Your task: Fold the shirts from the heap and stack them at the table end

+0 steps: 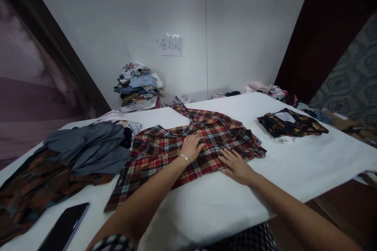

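A plaid shirt (160, 150) in red, brown and cream lies spread across the white table, its sleeves stretching away from me. Flat on its middle rests my left hand (192, 147), a silvery bracelet at the wrist and the fingers extended. My right hand (237, 166) lies palm down at the near edge of the shirt, fingers spread over the cloth. Neither hand grips the fabric.
Left of the shirt is a heap of grey and brown clothes (91, 147), with a phone (64, 227) nearer me. A folded dark patterned shirt (294, 123) lies right. Clothes are stacked (141, 86) by the wall, below a paper sign (172, 45).
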{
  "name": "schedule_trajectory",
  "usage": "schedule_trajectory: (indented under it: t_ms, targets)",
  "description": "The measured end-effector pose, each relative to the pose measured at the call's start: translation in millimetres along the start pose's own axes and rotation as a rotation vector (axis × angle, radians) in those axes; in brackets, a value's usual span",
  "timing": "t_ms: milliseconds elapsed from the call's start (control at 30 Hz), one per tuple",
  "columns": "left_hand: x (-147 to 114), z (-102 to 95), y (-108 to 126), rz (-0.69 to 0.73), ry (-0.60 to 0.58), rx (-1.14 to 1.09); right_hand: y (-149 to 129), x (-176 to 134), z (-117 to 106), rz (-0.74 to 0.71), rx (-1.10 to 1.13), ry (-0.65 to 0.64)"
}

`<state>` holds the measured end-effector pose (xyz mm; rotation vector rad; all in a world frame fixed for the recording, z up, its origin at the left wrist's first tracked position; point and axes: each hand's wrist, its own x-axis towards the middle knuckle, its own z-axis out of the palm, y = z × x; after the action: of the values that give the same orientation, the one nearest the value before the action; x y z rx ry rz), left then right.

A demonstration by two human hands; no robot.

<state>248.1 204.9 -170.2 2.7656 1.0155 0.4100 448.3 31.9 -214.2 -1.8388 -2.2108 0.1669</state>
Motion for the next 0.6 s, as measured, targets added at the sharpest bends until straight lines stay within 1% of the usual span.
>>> schedule_trajectory:
  t_ms: [67, 100, 167, 233, 300, 333, 433, 500, 533, 600]
  targets:
    - [-24, 2.2, -11, 0.074, -0.042, 0.037, 1, -2, 1, -0.011, 0.002, -0.002]
    - [-35, 4.8, -18, 0.071, -0.081, 0.053, 1, -2, 2, -0.017, 0.006, -0.001]
    - [-48, 10.9, -28, 0.007, -0.162, 0.066, 2, -2, 1, -0.021, 0.025, -0.003]
    - [-51, 14.1, -34, -0.042, -0.203, 0.053, 4, 0, -2, -0.019, 0.061, -0.034]
    - [-50, 10.9, -35, -0.06, -0.177, 0.035, 10, 1, -9, 0.003, 0.082, -0.042]
    - [-50, 6.7, -36, -0.065, -0.149, 0.032, 15, 0, -13, 0.024, 0.074, -0.021]
    - [-63, -12.7, -44, -0.075, -0.059, 0.062, 36, -11, -23, 0.135, -0.017, 0.09]
    - [-85, -26.6, -58, -0.098, -0.017, 0.109, 54, -29, -27, 0.204, -0.056, 0.136]
    - [-98, -32.6, -67, -0.132, 0.005, 0.138, 62, -41, -28, 0.225, -0.045, 0.163]
    - [-127, -41.7, -90, -0.229, 0.054, 0.198, 77, -65, -31, 0.267, 0.037, 0.276]
